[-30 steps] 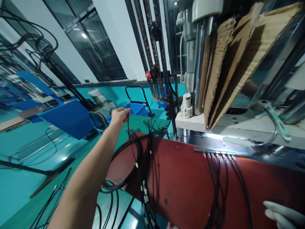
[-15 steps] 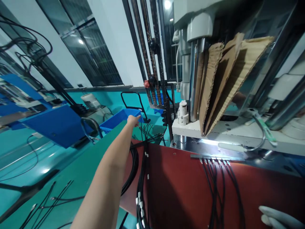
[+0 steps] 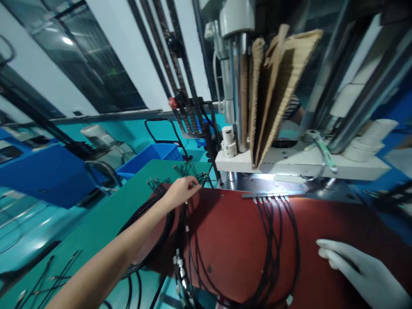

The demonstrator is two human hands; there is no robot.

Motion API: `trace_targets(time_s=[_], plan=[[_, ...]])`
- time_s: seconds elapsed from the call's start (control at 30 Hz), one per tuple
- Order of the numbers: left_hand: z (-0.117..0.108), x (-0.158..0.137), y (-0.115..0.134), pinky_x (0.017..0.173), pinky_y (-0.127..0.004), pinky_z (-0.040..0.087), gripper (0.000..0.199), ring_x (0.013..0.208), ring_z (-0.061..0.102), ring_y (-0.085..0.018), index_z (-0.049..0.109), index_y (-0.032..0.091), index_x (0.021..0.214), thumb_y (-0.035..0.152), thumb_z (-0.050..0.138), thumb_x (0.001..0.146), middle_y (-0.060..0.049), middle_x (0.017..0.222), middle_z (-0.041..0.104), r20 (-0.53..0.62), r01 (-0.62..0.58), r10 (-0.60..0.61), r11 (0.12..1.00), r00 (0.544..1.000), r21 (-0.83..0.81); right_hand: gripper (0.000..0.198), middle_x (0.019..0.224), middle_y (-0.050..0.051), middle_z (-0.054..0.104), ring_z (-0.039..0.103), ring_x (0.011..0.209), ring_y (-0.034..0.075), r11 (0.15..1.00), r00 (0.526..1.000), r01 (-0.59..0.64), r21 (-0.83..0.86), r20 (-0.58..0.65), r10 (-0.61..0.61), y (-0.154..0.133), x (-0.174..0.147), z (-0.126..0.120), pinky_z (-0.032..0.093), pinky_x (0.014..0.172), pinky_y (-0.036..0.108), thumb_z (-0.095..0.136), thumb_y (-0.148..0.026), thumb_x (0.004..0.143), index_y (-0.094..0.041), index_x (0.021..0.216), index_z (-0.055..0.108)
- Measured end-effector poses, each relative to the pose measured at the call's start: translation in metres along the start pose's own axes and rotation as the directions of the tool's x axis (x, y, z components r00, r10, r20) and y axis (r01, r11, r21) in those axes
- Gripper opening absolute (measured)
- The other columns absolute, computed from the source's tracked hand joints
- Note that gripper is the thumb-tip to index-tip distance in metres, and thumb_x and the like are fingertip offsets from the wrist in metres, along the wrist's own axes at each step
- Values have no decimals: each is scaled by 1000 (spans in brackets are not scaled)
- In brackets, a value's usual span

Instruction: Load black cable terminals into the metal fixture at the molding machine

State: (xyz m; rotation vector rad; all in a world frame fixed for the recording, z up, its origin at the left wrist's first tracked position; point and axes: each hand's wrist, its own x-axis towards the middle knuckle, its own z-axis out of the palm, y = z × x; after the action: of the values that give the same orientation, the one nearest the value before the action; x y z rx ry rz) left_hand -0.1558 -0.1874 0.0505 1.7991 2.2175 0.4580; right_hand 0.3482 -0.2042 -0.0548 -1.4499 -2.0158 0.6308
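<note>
My bare left hand [image 3: 183, 189] is closed in a pinch over the cable bundle; a thin black cable [image 3: 189, 244] hangs down from its fingers. Under and beside it, a bundle of black cables [image 3: 180, 231] with pale metal connectors lies along the left side of the red work surface [image 3: 225, 240]. My right hand [image 3: 360, 266], in a white glove, hovers over the right of that surface, fingertips together and nothing visible in them. To its left, several black cables [image 3: 270, 240] run from a grey strip [image 3: 273, 195] at the press's edge, their ends lined up there.
A white press plate [image 3: 299, 165] on metal columns holds folded cardboard [image 3: 273, 98] and a green-handled tool [image 3: 326, 156]. Coiled black cable [image 3: 161, 240] and loose cables [image 3: 48, 279] lie on the green table [image 3: 96, 227]. A blue bin [image 3: 151, 156] stands behind.
My left hand has drawn back from the far cable ends toward the red surface. My right hand has come further into view. The whole view has shifted to the right.
</note>
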Motion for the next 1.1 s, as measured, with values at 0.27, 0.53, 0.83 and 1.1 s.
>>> trace_targets(time_s=[0.27, 0.53, 0.83, 1.1], plan=[[66, -91, 127, 68, -30, 48, 17, 79, 64, -20, 63, 25, 103, 31, 53, 91, -4, 91, 67, 375, -626, 601, 777, 706, -68, 28, 103, 4, 74, 71, 89, 20, 991, 987, -113, 71, 121, 104, -47, 2, -12, 59, 84, 31, 50, -35, 88, -24, 104, 71], [131, 7, 144, 96, -44, 44, 30, 112, 53, -25, 56, 17, 121, 20, 42, 95, -12, 119, 59, -16, -641, 641, 768, 768, -16, 25, 107, 3, 72, 68, 97, 19, 993, 989, -55, 106, 145, 39, -49, -2, -16, 54, 92, 32, 50, -33, 92, -23, 107, 69], [152, 27, 157, 89, -39, 46, 23, 97, 56, -23, 66, 17, 105, 28, 52, 91, -8, 97, 62, 5, -608, 613, 784, 790, -123, 21, 108, 1, 72, 67, 100, 18, 994, 992, -4, 112, 126, -10, -45, -2, -15, 53, 93, 30, 54, -30, 91, -25, 105, 70], [154, 10, 157, 89, -39, 46, 23, 98, 55, -23, 65, 20, 109, 26, 51, 91, -8, 99, 61, 0, -586, 594, 794, 805, -163, 22, 106, 4, 72, 68, 97, 19, 996, 991, -15, 89, 133, 3, -47, 0, -14, 54, 92, 31, 54, -30, 91, -22, 105, 69]])
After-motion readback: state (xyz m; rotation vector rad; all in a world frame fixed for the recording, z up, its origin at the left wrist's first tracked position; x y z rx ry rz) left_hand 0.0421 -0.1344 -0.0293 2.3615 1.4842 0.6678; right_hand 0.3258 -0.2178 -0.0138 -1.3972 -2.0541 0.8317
